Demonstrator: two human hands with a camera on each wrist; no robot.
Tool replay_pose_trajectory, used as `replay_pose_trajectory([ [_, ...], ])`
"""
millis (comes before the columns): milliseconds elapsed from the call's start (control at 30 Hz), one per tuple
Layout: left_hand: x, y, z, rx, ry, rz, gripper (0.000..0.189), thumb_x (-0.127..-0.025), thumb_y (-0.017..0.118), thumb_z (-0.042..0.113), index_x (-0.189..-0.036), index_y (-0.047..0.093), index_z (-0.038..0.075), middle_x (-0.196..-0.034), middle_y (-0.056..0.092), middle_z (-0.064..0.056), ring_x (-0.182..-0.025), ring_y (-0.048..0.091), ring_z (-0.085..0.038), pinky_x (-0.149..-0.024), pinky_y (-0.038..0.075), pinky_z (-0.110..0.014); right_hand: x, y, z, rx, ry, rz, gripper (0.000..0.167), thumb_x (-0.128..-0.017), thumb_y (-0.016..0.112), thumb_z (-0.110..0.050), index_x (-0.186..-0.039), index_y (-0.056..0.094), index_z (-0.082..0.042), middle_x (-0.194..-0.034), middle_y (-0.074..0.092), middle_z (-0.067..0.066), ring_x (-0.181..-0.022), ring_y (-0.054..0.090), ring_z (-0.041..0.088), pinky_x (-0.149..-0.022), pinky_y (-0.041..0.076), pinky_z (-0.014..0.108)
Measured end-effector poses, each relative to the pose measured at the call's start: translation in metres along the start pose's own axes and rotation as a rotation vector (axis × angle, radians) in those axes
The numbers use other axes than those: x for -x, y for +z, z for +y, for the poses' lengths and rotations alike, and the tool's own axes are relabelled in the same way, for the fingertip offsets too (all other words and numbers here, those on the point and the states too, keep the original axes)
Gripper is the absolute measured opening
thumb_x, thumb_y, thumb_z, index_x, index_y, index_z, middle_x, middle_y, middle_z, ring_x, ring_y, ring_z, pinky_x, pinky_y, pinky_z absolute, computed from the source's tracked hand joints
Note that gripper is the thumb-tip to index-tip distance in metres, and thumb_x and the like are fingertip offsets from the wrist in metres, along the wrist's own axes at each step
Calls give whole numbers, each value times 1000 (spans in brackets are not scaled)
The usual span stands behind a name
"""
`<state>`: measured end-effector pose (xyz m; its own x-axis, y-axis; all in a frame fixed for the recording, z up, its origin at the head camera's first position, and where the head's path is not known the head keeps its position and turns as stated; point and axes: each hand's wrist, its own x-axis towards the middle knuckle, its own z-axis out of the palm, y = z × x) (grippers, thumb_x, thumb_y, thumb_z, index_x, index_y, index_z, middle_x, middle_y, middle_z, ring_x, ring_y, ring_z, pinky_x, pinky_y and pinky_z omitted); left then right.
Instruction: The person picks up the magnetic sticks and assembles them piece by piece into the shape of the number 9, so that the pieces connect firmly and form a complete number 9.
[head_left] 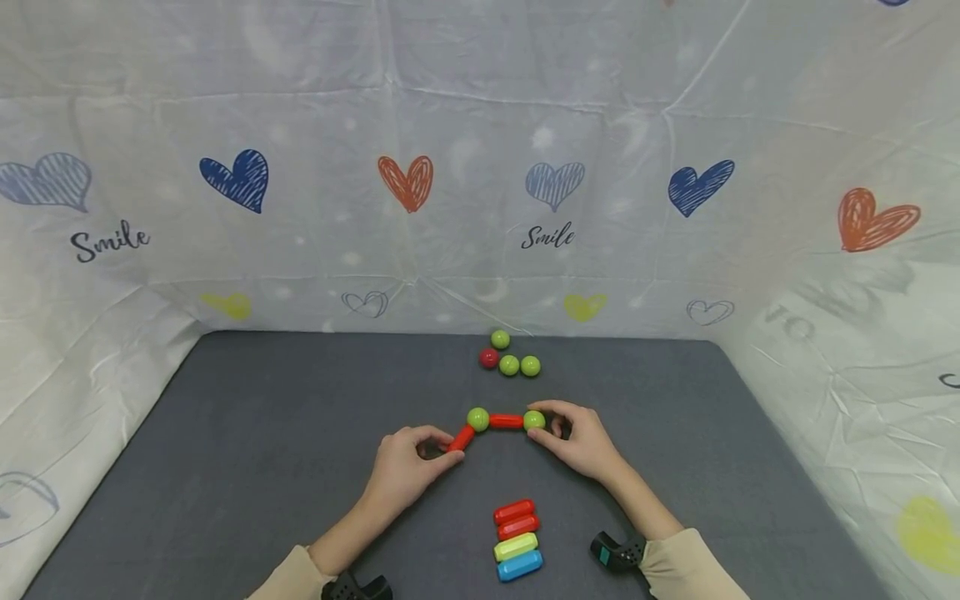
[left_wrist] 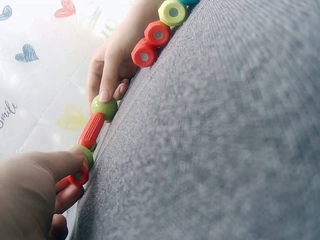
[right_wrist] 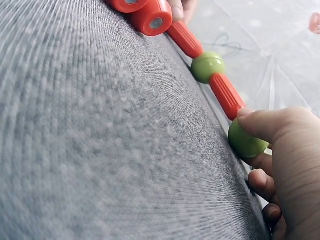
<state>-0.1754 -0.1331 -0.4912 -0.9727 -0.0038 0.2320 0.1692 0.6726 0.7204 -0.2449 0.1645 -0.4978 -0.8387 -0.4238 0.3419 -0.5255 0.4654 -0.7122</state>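
Observation:
A bent chain of two red magnetic rods and two green balls lies across the middle of the table. My left hand [head_left: 407, 467] pinches the free end of the left red rod [head_left: 462, 437] between thumb and fingers. That rod slants up to a green ball [head_left: 477, 419], from which a second red rod [head_left: 506, 422] runs level to the right. At its far end, my right hand [head_left: 581, 437] pinches another green ball [head_left: 534, 420]. The right wrist view shows this held green ball [right_wrist: 246, 139] under the thumb, touching the ribbed red rod [right_wrist: 226, 95].
Nearer the front lie two loose red rods [head_left: 516, 517], a yellow rod [head_left: 516, 547] and a blue rod [head_left: 520, 566], side by side. Behind the chain sit a red ball [head_left: 489, 358] and several green balls [head_left: 509, 365]. A printed curtain [head_left: 480, 167] hangs behind the grey table [head_left: 300, 400].

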Motion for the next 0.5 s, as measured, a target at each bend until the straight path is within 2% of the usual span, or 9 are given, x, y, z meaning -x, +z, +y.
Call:
replay_pose_trajectory([
  [267,3,4,3,36,26,-46,21,-79,96,34,-91,81,25,-79,70,17,-61,46,-5,-60,39,-26,1,0,0,1,4,-21,33,-92,85,-19,-124,77,-12,-70,52,-12,-61,46,2,-56,38,23],
  [500,3,4,4,39,66,-118,34,-76,98,32,-103,81,20,-85,72,17,-66,46,-4,-62,39,-25,0,0,-1,1,6,-20,34,-92,85,-19,-124,77,-12,-71,52,-11,-62,47,2,-57,39,23],
])
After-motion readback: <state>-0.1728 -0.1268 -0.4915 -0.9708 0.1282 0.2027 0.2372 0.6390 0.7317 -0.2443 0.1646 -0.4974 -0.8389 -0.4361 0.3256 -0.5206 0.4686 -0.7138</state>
